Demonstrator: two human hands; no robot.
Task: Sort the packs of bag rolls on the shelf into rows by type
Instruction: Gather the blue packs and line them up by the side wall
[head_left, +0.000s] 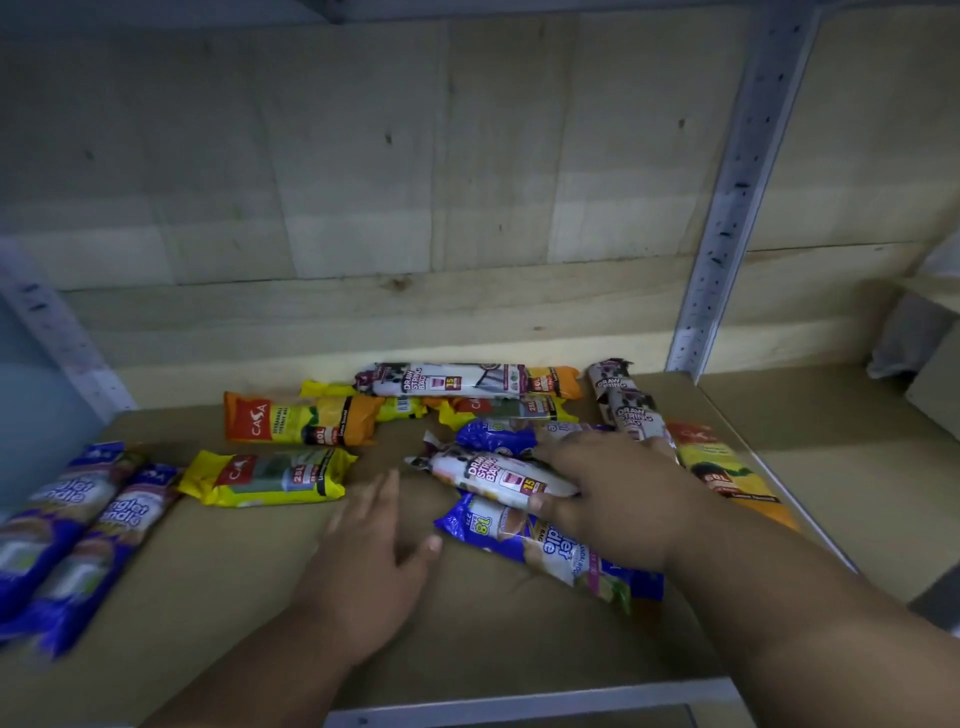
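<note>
The right hand (602, 488) lies over the white drawstring pack (493, 475) in the middle of the shelf (234, 571), thumb under its near edge and fingers curled across its top, so it grips that pack. The left hand (374, 545) is released, fingers straight and loosely spread, flat on bare shelf board just beside the pack's left end.

Two blue packs (72, 530) already lie side by side at the left edge. A yellow pack (270, 478) and an orange pack (301, 418) lie apart behind the left hand. Another white drawstring pack (441, 382) rests against the back wall, a third (628, 405) to its right. A further blue pack (545, 551) lies under the right forearm, touching the gripped pack; another (498, 436) lies just behind it.

The step in hand appears to be lifting the gripped pack clear. It is best raised straight up before travelling, so the blue packs are not dragged, then laid parallel to its own kind at the back.
</note>
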